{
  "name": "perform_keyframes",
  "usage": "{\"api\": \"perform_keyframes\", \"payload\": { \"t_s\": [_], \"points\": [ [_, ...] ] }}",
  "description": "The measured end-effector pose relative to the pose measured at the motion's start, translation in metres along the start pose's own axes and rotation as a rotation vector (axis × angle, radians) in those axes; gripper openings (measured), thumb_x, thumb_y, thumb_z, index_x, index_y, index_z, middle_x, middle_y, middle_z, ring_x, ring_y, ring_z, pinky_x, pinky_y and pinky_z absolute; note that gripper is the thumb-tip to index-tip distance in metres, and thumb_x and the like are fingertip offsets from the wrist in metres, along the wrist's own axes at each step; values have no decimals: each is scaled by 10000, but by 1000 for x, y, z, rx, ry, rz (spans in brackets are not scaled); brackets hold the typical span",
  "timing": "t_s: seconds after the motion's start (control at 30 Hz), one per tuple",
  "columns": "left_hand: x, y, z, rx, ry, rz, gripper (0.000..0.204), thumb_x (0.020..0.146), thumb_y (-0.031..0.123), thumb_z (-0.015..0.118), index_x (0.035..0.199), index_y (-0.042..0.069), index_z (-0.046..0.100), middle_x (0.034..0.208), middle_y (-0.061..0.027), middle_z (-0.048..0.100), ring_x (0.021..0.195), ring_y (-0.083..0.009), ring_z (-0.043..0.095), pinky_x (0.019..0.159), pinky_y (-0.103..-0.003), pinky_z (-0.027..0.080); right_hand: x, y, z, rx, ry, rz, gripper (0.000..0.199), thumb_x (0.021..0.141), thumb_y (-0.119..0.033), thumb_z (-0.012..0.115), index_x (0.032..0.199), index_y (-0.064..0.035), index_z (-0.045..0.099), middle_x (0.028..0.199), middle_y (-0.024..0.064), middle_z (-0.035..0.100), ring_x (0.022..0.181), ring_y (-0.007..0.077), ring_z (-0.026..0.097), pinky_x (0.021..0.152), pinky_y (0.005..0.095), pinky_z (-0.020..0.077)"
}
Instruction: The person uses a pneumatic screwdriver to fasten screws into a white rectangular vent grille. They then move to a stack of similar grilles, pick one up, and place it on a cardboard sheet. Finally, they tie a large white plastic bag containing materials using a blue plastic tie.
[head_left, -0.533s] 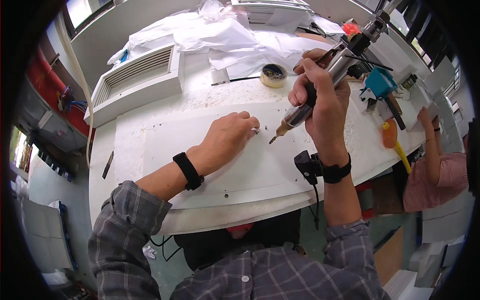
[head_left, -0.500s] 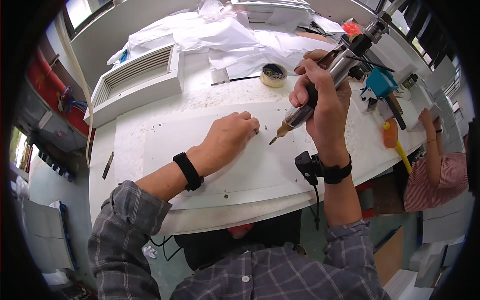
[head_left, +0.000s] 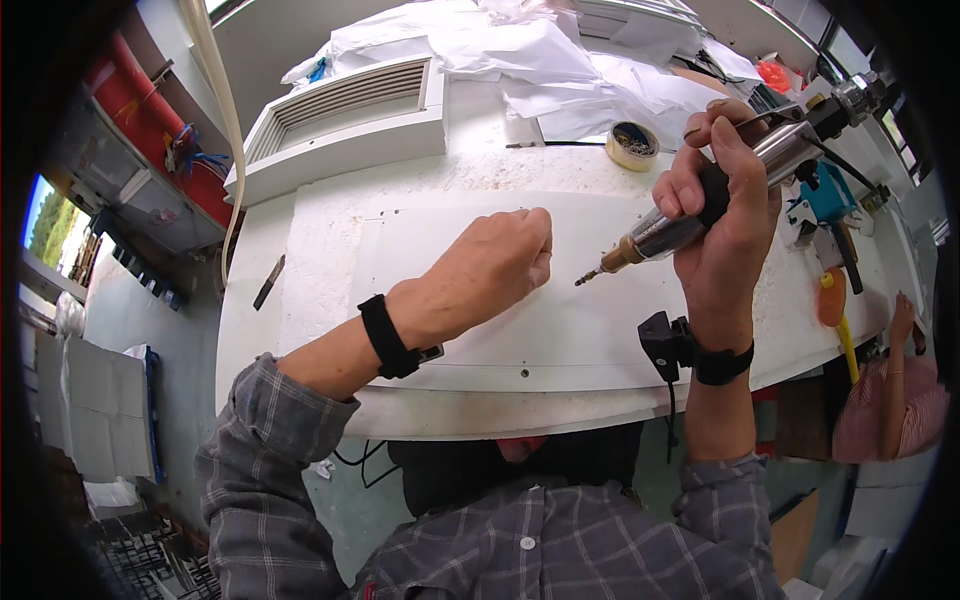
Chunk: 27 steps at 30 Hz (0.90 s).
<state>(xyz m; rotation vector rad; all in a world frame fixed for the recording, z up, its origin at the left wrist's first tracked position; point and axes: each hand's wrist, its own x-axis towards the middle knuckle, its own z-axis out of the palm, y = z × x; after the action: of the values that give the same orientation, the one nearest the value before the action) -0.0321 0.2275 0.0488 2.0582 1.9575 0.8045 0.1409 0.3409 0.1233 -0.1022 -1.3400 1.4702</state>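
Note:
My left hand (head_left: 490, 262) is over a flat white panel (head_left: 620, 345). Its fingers are curled together, and whatever they may hold is hidden. An air screwdriver (head_left: 668, 234) with a silver body and brass-coloured nose is gripped in my right hand (head_left: 735, 205). Its bit slants down to the left, just right of my left fingers. A thumb and finger of that hand lie by the tool's lever. Near the panel's front edge sits a small dark screw (head_left: 525, 373), and other small dark specks show along its far edge.
A white louvred frame (head_left: 335, 125) stands at the back left, beside white sheets (head_left: 470, 45). A tape roll (head_left: 632, 147) holds small metal pieces. A dark marker-like stick (head_left: 269, 283) lies left. At right are an orange-and-yellow hammer (head_left: 832, 300), a teal tool (head_left: 828, 193) and a co-worker's arm (head_left: 895, 370).
The view has swung, so the bench appears farther right. Relative to the panel, my left hand and the screwdriver have come leftward and nearer. The right hand keeps its grip.

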Motion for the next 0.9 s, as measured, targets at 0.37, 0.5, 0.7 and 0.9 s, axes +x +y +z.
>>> {"api": "perform_keyframes", "payload": {
  "t_s": [0.37,0.5,0.7,0.9],
  "points": [
    [-155,-26,-46,-929,187,-565,186,970,86,696,1076,65,544,1007,-22,618,902,-95,636,826,-258,561,-27,36,100,293,-148,96,213,1038,-240,535,1173,-77,514,992,21,565,558,47,460,522,239,457],
    [-178,-24,-42,-1092,276,-538,217,982,106,690,1120,77,526,1033,-28,611,944,-107,633,855,-276,561,-34,41,123,286,-181,116,197,1034,-242,518,1148,-84,492,964,13,537,555,48,464,514,242,460],
    [-186,-26,-42,-1125,306,-522,232,988,131,690,1135,78,518,1048,-31,604,956,-118,632,880,-290,555,-38,51,137,447,-153,160,178,967,-147,593,1078,-17,545,896,80,586,520,81,530,487,281,474],
    [-191,-31,-40,-1134,318,-511,240,985,135,695,1136,78,518,1049,-31,603,945,-117,631,887,-291,553,-42,55,143,324,-242,132,174,1041,-210,514,1160,-85,488,975,30,550,542,57,457,499,238,442]
  ]
}}
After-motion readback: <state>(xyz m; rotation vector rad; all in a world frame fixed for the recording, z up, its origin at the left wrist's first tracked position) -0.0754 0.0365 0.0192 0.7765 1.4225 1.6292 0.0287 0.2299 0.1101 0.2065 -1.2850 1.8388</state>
